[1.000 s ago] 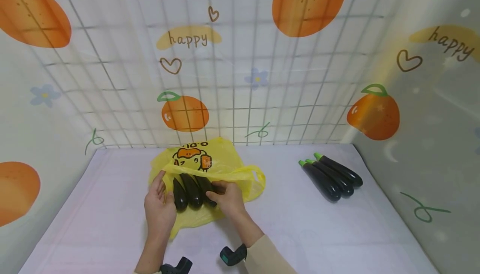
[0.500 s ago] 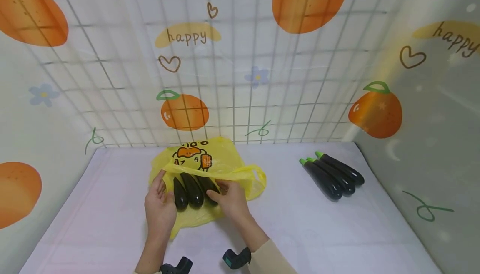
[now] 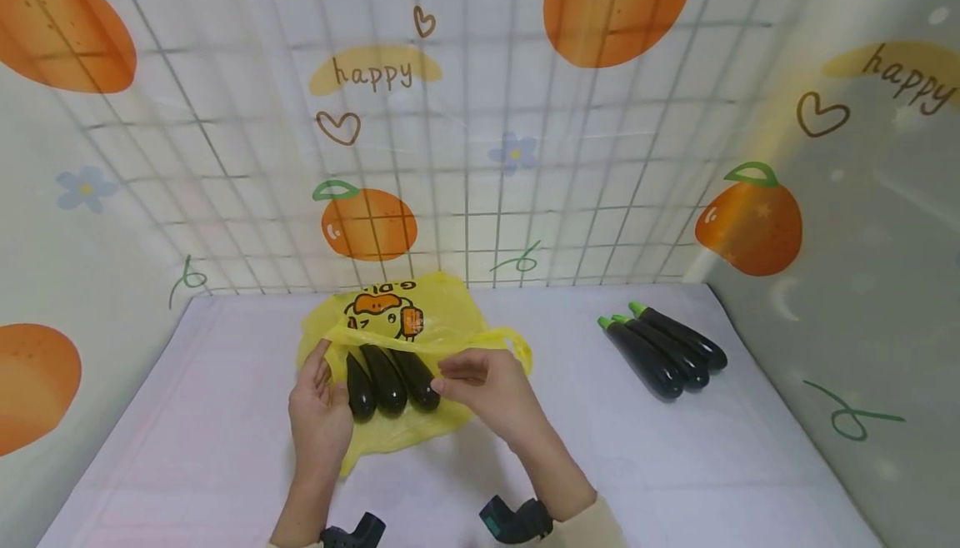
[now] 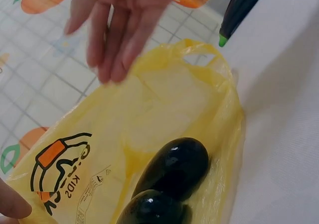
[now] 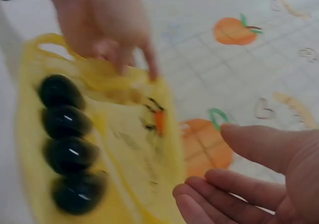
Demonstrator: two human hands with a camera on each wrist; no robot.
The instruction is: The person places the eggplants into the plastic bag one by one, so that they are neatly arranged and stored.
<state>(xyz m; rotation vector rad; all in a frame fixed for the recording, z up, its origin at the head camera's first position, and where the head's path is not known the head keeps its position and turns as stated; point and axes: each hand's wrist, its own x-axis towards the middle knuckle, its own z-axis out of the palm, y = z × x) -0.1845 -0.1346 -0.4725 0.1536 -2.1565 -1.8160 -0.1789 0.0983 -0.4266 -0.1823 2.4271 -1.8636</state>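
Note:
A yellow plastic bag (image 3: 450, 306) with a cartoon print lies on the table, its mouth toward me. Several dark, glossy eggplants (image 3: 388, 386) lie side by side in the mouth, rounded ends out; the bag's upper layer hides their far ends. My left hand (image 3: 321, 415) grips the lifted upper edge of the bag at its left side. Beside the rightmost eggplant is my right hand (image 3: 491, 390), fingers loosely extended and holding nothing. In the right wrist view the row of eggplants (image 5: 67, 122) is blurred, and the right hand's thumb and fingers (image 5: 254, 144) stand apart.
Three more eggplants (image 3: 663, 352) with green stem ends lie together on the right of the white table (image 3: 585, 448). Behind the table rises a wire grid (image 3: 480, 231) under a sheet printed with oranges. Side walls stand left and right.
My right hand has come off the rightmost eggplant and moved right, its fingers now apart from the eggplants. The left hand stays on the bag's edge.

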